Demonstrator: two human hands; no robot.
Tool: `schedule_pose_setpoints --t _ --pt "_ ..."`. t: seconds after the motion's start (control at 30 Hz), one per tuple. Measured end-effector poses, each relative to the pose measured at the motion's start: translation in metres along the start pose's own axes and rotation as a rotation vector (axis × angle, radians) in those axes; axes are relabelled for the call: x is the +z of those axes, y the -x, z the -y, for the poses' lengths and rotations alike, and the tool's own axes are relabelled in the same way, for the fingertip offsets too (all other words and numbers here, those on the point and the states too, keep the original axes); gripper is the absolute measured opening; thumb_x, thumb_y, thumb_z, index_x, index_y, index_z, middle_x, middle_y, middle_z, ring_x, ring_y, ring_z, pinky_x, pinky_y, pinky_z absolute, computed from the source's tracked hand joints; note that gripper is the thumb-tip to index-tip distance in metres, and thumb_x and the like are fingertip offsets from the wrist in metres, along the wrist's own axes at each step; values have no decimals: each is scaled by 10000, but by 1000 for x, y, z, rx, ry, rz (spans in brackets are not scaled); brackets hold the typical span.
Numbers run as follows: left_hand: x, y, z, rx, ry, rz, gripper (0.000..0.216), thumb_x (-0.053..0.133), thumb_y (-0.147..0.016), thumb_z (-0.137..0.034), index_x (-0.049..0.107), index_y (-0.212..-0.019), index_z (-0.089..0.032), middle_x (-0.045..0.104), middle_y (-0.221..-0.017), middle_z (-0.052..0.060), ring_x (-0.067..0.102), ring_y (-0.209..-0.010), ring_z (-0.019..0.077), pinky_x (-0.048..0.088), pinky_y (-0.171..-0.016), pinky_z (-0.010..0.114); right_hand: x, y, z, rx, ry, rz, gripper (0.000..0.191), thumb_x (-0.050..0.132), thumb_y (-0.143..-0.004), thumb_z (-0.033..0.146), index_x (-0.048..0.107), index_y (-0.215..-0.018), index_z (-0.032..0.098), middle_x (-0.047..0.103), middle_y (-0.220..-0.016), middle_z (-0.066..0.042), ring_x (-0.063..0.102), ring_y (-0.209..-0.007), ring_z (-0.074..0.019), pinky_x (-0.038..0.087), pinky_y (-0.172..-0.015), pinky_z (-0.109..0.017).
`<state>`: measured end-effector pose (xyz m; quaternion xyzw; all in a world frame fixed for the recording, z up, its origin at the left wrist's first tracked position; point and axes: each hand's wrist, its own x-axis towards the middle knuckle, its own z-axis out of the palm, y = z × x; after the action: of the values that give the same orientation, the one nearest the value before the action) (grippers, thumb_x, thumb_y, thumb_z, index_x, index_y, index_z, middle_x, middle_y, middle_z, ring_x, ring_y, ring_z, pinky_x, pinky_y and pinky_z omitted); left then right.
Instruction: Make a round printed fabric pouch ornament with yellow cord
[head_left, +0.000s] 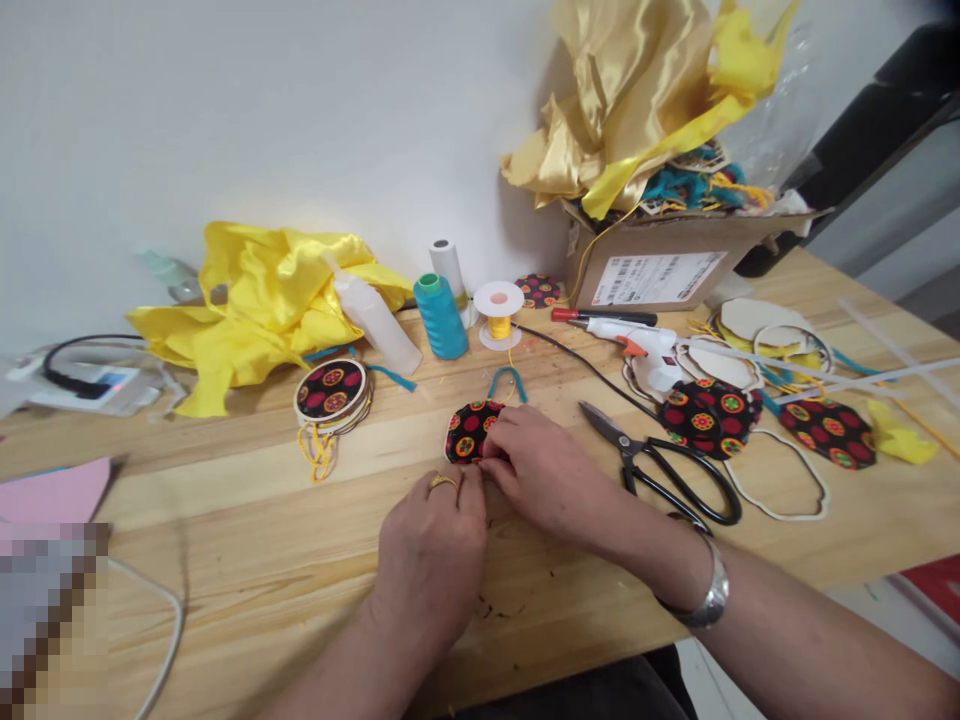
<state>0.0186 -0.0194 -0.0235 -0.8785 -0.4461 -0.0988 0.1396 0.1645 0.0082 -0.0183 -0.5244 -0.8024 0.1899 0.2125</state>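
Just beyond the left hand (435, 540) lies the flowered disc (463, 434). The right hand (546, 465) pinches it; the left's hold is hidden.

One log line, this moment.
left hand: at near edge of black floral fabric piece | right hand: on its right side | black-handled metal scissors: unheld, on wooden tabletop

On my worktop (255, 540) I see scissors (627, 445), a glue gun (654, 345), and a box (660, 278) topped with gold cloth (630, 85); yellow cloth (262, 310) lies behind a bottle (381, 325), near a blue spool (441, 318).
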Motion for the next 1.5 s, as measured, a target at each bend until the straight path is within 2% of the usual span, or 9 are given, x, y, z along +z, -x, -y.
schedule_pose_setpoints --t 0.2,0.37,0.47,0.63,0.9,1.17,1.5 --pt "1 -1 2 -50 154 -18 180 503 -784 -87 652 -881 -117 675 -749 91 622 -645 228 501 -572 343 1 0 -1 -5 8 2 96 547 -796 160 564 -705 138 566 -797 -51 479 -784 -161 399 -701 -273" --pt "-2 -1 3 -211 304 27 248 516 -798 -182 602 -1017 -106 698 -748 69 631 -604 219 491 -537 335 1 1 0 -11 11 -4 114 514 -805 134 565 -703 135 565 -788 -53 479 -782 -158 398 -697 -270" --pt "-2 1 4 -268 372 31 241 511 -796 -182 606 -1010 -127 701 -773 62 638 -646 210 492 -574 319 1 0 0 -5 14 -3 106 523 -801 144 568 -706 135 565 -785 -54 477 -777 -160 398 -688 -272" --pt "1 2 6 -221 347 -76 172 497 -808 -161 638 -905 -157 699 -821 47 631 -676 188 477 -602 291 1 -1 1 14 1 -1 97 534 -801 152 582 -719 133 571 -794 -54 481 -792 -163 400 -704 -276" --pt "9 5 6 -201 293 -128 143 508 -813 -161 649 -831 -174 699 -790 27 626 -649 177 459 -581 283 1 0 1 21 -15 -1 79 558 -790 156 579 -715 139 571 -797 -46 481 -788 -160 401 -687 -270" --pt "12 4 4 -191 312 -121 138 505 -818 -161 643 -819 -169 694 -772 34 624 -658 175 465 -605 287 1 1 1 26 -29 4 87 547 -791 144 573 -708 142 578 -804 -47 483 -804 -161 400 -721 -281" --pt "9 3 3 -208 288 -41 170 468 -835 -168 636 -812 -178 688 -790 40 620 -671 178 461 -598 291 0 0 2 26 -39 7 87 544 -791 143 572 -708 147 581 -806 -48 486 -814 -163 402 -738 -292"
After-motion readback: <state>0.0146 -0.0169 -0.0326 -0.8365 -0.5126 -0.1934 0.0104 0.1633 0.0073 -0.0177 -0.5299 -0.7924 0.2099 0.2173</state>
